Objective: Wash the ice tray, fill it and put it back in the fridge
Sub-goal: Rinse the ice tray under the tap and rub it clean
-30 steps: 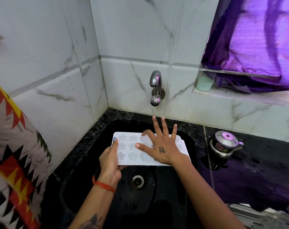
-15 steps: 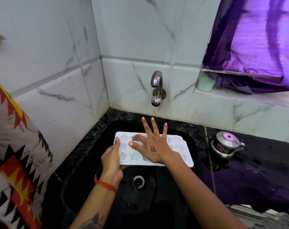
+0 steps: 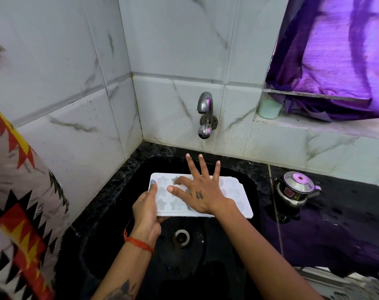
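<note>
A white ice tray [image 3: 236, 195] with star-shaped cells is held level over the black sink [image 3: 205, 267], below the wall tap [image 3: 204, 114]. My left hand [image 3: 146, 210] grips the tray's left end, thumb on top. My right hand [image 3: 198, 189] lies flat on the middle of the tray with its fingers spread, covering several cells. No water runs from the tap.
The drain [image 3: 181, 237] sits under the tray's near edge. A small steel kettle [image 3: 295, 190] stands on the wet black counter to the right. A pale green cup [image 3: 268, 109] rests on the window ledge under a purple curtain [image 3: 335, 55]. Tiled walls close the left and back.
My right hand has slid left across the tray top, uncovering its right end. The left hand keeps its grip and the tray stays over the sink.
</note>
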A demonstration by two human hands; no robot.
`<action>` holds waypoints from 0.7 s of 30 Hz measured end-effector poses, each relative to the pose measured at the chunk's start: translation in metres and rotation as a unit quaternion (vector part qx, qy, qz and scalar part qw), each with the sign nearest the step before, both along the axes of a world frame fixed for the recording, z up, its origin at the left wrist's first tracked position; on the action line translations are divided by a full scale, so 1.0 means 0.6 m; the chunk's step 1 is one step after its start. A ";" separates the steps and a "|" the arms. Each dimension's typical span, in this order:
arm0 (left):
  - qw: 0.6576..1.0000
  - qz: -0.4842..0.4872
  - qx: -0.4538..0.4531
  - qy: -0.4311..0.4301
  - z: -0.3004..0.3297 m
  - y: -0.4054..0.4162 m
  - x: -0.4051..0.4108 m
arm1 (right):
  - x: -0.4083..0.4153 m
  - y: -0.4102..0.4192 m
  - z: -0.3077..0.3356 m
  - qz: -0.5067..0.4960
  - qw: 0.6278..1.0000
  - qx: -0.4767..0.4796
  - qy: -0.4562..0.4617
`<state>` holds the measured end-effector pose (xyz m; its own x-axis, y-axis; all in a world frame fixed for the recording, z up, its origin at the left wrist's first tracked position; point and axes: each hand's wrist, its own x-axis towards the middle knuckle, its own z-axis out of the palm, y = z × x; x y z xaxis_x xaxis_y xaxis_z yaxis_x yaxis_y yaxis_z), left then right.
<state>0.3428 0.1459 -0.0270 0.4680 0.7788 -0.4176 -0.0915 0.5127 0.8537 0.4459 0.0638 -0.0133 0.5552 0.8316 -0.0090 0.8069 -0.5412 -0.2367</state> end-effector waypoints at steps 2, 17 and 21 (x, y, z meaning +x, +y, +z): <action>1.000 -0.001 0.002 0.002 0.000 0.001 -0.001 | 0.001 0.000 0.000 -0.003 0.999 0.001 0.032; 1.000 -0.001 -0.001 0.005 -0.007 0.001 -0.001 | 0.000 -0.003 -0.001 0.014 0.997 -0.003 -0.082; 1.000 -0.004 0.004 0.002 -0.006 0.000 -0.003 | -0.003 -0.002 -0.003 0.007 1.000 0.006 -0.030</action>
<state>0.3411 0.1458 -0.0304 0.4725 0.7779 -0.4143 -0.0832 0.5073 0.8577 0.4440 0.0628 -0.0153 0.5422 0.8396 0.0333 0.8275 -0.5268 -0.1941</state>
